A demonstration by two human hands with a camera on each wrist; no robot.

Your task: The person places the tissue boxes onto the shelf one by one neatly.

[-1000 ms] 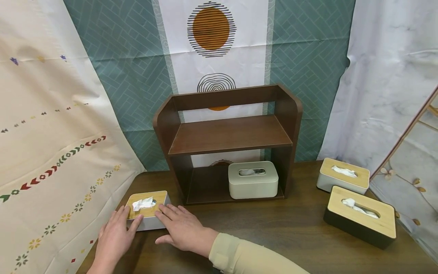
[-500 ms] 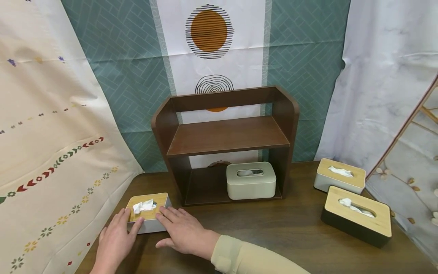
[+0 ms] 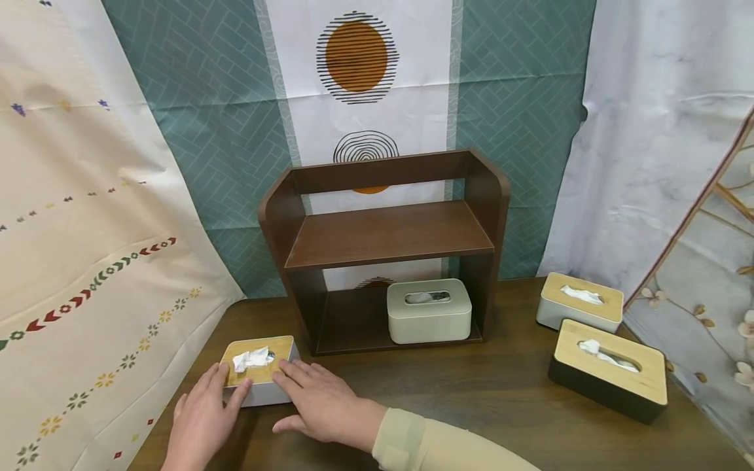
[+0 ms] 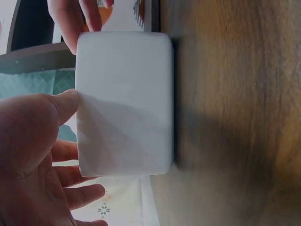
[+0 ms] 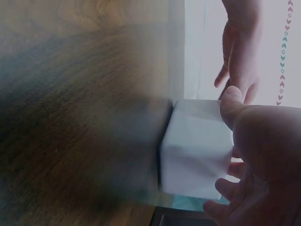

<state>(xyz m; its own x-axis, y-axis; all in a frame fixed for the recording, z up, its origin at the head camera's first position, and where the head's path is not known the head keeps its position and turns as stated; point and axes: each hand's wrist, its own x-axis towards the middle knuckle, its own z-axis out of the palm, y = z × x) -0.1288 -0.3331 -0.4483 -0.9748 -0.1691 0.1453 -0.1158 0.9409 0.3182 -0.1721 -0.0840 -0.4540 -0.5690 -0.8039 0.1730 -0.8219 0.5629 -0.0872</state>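
A small white tissue box (image 3: pixel 265 394) with a light wooden lid and a white tissue poking from its slot sits on the table, left of the brown shelf. My left hand (image 3: pixel 202 411) lies at its left front corner, the thumb at the front edge of the lid and the fingers along the left side. On the right, my right hand (image 3: pixel 324 403) rests its extended fingertips at the lid's right edge, the thumb spread away below. In the left wrist view the plain front of the white box faces the camera, its bottom edge close along the table.
A brown two-tier shelf (image 3: pixel 389 234) stands at the back middle, with a pale green-grey tissue box (image 3: pixel 429 324) on its lower tier. At the right stand a white tissue box (image 3: pixel 580 302) with a wooden lid and a black one (image 3: pixel 607 373). Cloths hang behind the table.
The white tissue box has shifted slightly right and towards me, with both hands moving along at its sides. The head view has turned a little to the right.
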